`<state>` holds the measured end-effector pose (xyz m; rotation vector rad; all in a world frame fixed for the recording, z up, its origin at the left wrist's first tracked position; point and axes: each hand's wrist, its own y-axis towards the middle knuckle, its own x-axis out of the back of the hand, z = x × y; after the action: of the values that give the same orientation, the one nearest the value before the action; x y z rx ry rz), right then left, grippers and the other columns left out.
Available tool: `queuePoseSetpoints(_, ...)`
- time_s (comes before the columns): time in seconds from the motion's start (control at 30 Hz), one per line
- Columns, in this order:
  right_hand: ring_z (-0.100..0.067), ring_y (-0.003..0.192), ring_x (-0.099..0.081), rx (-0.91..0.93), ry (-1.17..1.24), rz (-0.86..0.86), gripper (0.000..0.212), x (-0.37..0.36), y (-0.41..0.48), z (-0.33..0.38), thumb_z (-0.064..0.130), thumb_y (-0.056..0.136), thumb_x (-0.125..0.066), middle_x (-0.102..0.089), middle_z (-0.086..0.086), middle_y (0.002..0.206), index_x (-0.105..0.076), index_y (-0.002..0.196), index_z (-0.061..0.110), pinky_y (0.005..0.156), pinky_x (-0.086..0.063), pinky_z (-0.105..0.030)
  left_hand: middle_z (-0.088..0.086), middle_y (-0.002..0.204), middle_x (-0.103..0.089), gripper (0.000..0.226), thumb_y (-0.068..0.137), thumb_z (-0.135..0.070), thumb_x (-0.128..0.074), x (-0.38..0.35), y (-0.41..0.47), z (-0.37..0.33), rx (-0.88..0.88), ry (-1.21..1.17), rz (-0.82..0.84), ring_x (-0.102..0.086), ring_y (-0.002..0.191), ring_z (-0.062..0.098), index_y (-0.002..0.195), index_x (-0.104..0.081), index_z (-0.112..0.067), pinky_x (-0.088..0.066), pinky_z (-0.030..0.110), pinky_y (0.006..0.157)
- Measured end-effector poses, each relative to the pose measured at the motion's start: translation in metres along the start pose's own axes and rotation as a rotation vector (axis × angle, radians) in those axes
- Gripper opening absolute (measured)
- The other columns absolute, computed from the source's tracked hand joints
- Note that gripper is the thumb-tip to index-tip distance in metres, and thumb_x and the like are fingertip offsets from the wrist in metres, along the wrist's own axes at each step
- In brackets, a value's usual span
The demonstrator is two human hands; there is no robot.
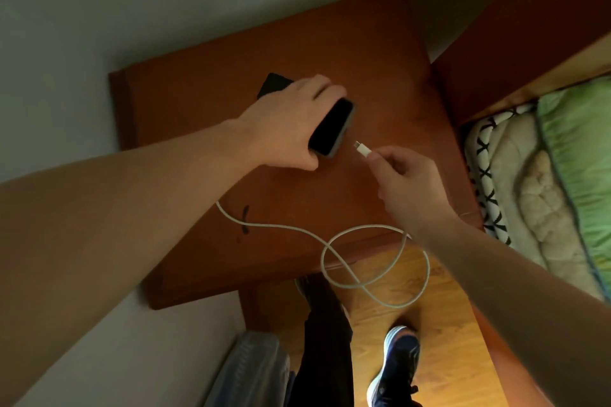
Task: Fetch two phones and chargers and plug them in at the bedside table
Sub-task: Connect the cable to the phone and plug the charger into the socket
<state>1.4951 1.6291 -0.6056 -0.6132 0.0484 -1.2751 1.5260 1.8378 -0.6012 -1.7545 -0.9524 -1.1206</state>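
Observation:
My left hand grips a dark phone in a grey case, just above the brown bedside table. A second black phone lies flat on the table, partly hidden behind that hand. My right hand pinches the plug end of a white charging cable, its connector tip a short gap from the held phone's lower edge. The rest of the cable loops over the table's front edge and hangs above the floor. Its far end runs under my left forearm, hidden.
A bed with a green pillow and a patterned blanket lies to the right, beside a wooden headboard. Grey walls stand behind and left. My legs and blue shoe are on the wooden floor below. A dark mark sits on the table.

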Motion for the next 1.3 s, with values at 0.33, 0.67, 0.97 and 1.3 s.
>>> queuePoseSetpoints(0.33, -0.004, 0.043, -0.048, 0.072, -0.096, 0.020, 0.023, 0.006, 0.007, 0.036, 0.033, 0.091, -0.059, -0.057, 0.009, 0.054, -0.070, 0.072, 0.028, 0.037, -0.035, -0.014, 0.007, 0.135, -0.040, 0.096, 0.058, -0.036, -0.077, 0.020, 0.000, -0.003, -0.043, -0.090, 0.020, -0.049, 0.107, 0.021, 0.139, -0.028, -0.020, -0.048, 0.029, 0.064)
queuePoseSetpoints(0.67, -0.002, 0.037, -0.044, 0.057, -0.266, 0.014, 0.030, 0.010, 0.019, 0.035, 0.032, 0.088, -0.063, -0.058, 0.001, 0.051, -0.070, 0.065, 0.014, 0.033, -0.033, -0.011, 0.008, 0.134, -0.045, 0.095, 0.058, -0.043, -0.074, 0.012, 0.005, -0.013, -0.063, 0.092, 0.016, -0.051, 0.116, 0.026, 0.139, -0.030, -0.018, -0.047, 0.047, 0.089)
queuePoseSetpoints(0.97, -0.021, 0.065, -0.062, -0.058, -0.537, 0.091, 0.028, 0.019, 0.028, 0.010, 0.032, 0.092, -0.050, -0.066, 0.000, 0.071, -0.068, 0.080, 0.013, 0.051, -0.044, -0.023, 0.007, 0.140, -0.040, 0.093, 0.061, -0.041, -0.076, -0.031, 0.013, -0.031, -0.050, 0.234, 0.131, -0.037, 0.129, 0.028, 0.141, -0.030, -0.024, -0.028, 0.056, 0.107)
queuePoseSetpoints(1.3, -0.005, 0.080, -0.053, 0.049, -0.508, 0.020, 0.025, 0.006, 0.033, 0.013, 0.024, 0.092, -0.055, -0.062, 0.005, 0.100, -0.062, 0.115, 0.019, 0.058, -0.034, -0.010, 0.005, 0.157, -0.023, 0.094, 0.075, -0.045, -0.068, -0.041, -0.012, -0.024, 0.122, 0.124, 0.063, -0.011, 0.145, 0.025, 0.151, -0.016, -0.023, -0.005, 0.052, 0.115)
